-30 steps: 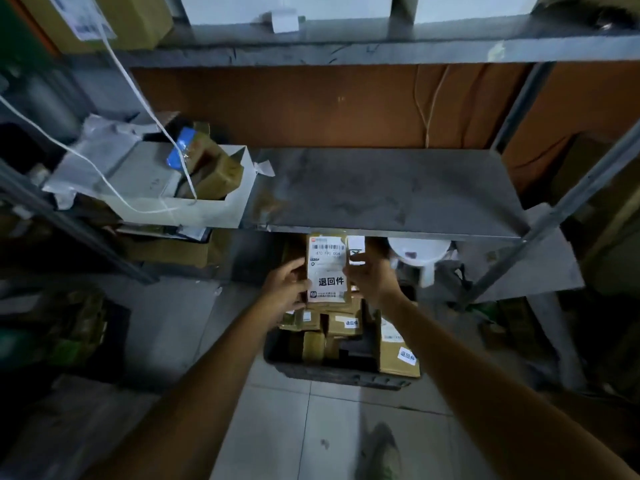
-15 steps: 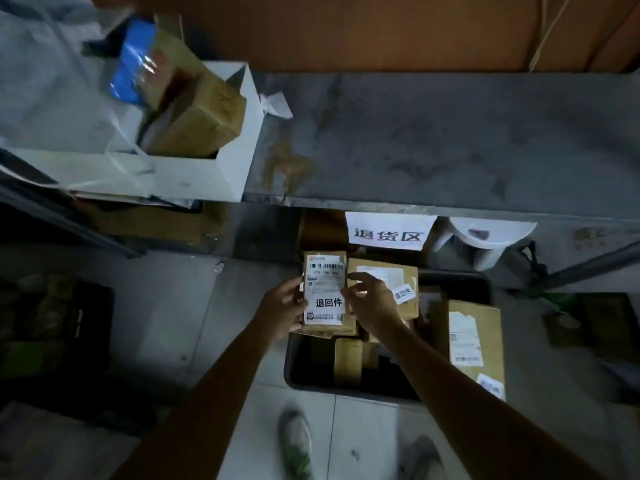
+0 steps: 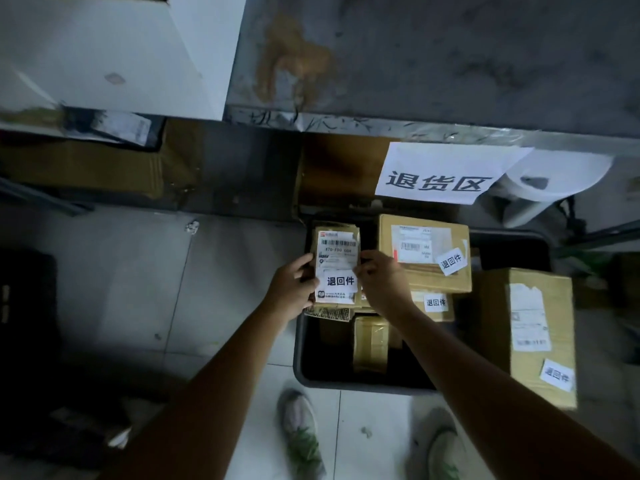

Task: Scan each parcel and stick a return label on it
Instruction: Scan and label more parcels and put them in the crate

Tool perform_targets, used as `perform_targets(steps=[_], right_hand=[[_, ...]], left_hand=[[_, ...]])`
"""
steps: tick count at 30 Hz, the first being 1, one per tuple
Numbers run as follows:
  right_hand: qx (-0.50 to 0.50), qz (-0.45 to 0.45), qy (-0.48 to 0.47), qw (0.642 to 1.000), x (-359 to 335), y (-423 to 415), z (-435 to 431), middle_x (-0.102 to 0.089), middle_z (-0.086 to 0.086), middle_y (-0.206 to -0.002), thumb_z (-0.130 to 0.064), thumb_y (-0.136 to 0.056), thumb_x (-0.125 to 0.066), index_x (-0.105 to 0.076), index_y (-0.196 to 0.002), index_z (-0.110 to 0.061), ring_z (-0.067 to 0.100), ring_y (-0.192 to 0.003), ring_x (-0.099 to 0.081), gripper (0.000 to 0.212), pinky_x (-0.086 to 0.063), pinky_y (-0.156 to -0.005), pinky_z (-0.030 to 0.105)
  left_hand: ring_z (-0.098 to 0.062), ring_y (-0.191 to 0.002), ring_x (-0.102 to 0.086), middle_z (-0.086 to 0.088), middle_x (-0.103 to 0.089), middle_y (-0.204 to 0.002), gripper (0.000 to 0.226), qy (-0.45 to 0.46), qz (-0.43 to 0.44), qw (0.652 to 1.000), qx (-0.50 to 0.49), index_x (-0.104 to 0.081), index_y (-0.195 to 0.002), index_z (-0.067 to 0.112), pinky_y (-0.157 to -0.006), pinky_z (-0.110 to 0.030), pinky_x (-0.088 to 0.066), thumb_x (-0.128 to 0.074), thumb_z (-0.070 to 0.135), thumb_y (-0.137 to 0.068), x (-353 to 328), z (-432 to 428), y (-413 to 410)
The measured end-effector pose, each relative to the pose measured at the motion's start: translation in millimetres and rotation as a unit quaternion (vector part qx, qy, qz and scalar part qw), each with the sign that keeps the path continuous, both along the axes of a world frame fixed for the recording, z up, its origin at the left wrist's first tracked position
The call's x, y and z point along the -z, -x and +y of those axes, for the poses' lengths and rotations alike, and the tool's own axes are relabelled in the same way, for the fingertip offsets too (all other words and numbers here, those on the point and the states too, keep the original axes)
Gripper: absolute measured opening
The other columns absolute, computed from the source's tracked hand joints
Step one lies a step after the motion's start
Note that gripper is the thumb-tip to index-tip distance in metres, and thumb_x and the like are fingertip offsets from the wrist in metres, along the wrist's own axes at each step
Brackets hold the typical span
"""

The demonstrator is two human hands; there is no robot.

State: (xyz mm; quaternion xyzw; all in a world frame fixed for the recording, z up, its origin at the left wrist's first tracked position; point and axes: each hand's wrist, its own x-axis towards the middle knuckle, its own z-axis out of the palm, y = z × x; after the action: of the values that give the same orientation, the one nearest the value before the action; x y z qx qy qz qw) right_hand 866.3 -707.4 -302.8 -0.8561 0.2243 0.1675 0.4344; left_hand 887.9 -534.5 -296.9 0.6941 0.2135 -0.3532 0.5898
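Left grip (image 3: 292, 289) curled round the left edge of the small flat brown cardboard parcel (image 3: 337, 251), held label-up over the far-left corner of the dark plastic crate (image 3: 300, 358). White rectangular return sticker (image 3: 341, 280) already sits on its shipping label, so labelling looks done; drop into the crate probably next. Right grip (image 3: 382, 285) pinches the parcel's right edge beside the sticker, steadying it. Further right inside the crate: larger brown cardboard box (image 3: 426, 268), stickered too. Just right of the crate: tall brown carton (image 3: 540, 306), stickered, likely too big to fit.

Both arms stretch forward. The left hand (image 3: 293, 285) grips the left edge of the parcel (image 3: 336, 252); the right hand (image 3: 381, 282) pinches its right edge.
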Motion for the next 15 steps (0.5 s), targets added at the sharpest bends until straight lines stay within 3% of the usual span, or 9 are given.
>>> perform_targets(steps=[5,7,10,13,15], right_hand=[[-0.004,0.005,0.034,0.999,8.8,-6.3,-0.2,-0.074,0.003,-0.106,-0.018,-0.095,-0.063,-0.064,-0.121,-0.015,0.015,-0.08,-0.069,0.027,-0.047,-0.047,0.015],[-0.014,0.01,0.052,0.998,7.9,-8.5,1.8,-0.074,0.004,-0.107,-0.019,-0.094,-0.063,-0.064,-0.119,-0.013,0.018,-0.085,-0.07,0.025,-0.057,-0.059,0.025],[-0.013,0.04,0.079,0.996,-5.1,-11.1,-1.1,-0.072,0.007,-0.109,-0.024,-0.094,-0.063,-0.062,-0.124,-0.014,0.021,-0.087,-0.068,0.031,-0.056,-0.064,0.029],[-0.03,0.078,0.092,0.992,-36.5,-12.4,-14.8,-0.068,0.009,-0.118,-0.032,-0.094,-0.061,-0.06,-0.127,-0.015,0.025,-0.102,-0.066,0.037,-0.056,-0.083,0.038],[-0.061,0.096,0.111,0.987,-60.4,-13.0,-27.7,-0.068,0.009,-0.117,-0.036,-0.095,-0.061,-0.062,-0.122,-0.015,0.023,-0.1,-0.064,0.035,-0.053,-0.079,0.033]], left_hand=[[-0.015,-0.095,-0.061,-0.007,-0.058,-0.135,0.061,-0.028,-0.025,0.999,0.019,-0.039,-0.147,0.02,-0.06,-0.02,-0.055,-0.056,-0.003,-0.093,24.1,-2.0,-3.1],[-0.019,-0.1,-0.062,-0.009,-0.058,-0.135,0.062,-0.04,-0.023,0.998,0.036,-0.038,-0.147,0.02,-0.069,-0.027,-0.057,-0.057,-0.002,-0.093,23.5,-0.9,-3.2],[-0.029,-0.111,-0.062,-0.011,-0.057,-0.135,0.056,-0.082,-0.031,0.991,0.099,-0.041,-0.146,0.018,-0.089,-0.04,-0.056,-0.059,0.006,-0.094,9.2,2.2,-4.1],[-0.025,-0.114,-0.061,-0.01,-0.06,-0.133,0.046,-0.162,-0.083,0.964,0.196,-0.048,-0.141,0.019,-0.089,-0.029,-0.049,-0.057,0.017,-0.096,-28.5,10.6,-11.8],[-0.023,-0.116,-0.06,-0.01,-0.06,-0.133,0.043,-0.205,-0.115,0.94,0.248,-0.05,-0.139,0.021,-0.092,-0.029,-0.047,-0.056,0.022,-0.096,-56.5,17.0,-21.6]])
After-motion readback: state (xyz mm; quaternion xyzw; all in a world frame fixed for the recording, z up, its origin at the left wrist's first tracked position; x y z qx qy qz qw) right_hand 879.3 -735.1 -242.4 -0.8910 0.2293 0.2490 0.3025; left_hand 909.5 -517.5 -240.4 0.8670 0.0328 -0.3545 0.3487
